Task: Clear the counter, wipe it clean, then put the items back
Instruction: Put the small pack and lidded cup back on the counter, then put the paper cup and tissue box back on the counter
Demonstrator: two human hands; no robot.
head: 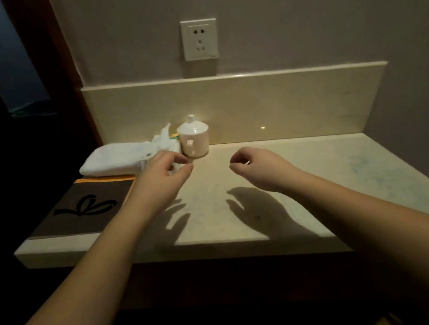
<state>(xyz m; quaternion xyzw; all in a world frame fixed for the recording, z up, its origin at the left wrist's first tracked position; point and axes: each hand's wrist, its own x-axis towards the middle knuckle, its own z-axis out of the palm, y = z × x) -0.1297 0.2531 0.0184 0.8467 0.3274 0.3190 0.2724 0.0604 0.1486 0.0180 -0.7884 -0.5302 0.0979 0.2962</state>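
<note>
A white lidded mug point(194, 137) stands at the back of the pale stone counter point(302, 179), its handle facing me. Left of it lie a crumpled plastic bag point(165, 142) and a folded white towel point(112, 159). A brown and orange mat with a black logo point(85, 207) covers the counter's left end. My left hand point(162, 175) hovers just in front of the bag and mug, fingers loosely curled, holding nothing. My right hand point(253, 166) hangs over the counter's middle, fingers curled down loosely, also holding nothing.
A low stone backsplash point(255, 105) runs along the wall, with a white wall socket point(200, 39) above it. A small yellow-green packet point(174, 135) peeks out behind the bag. A dark doorway lies to the left.
</note>
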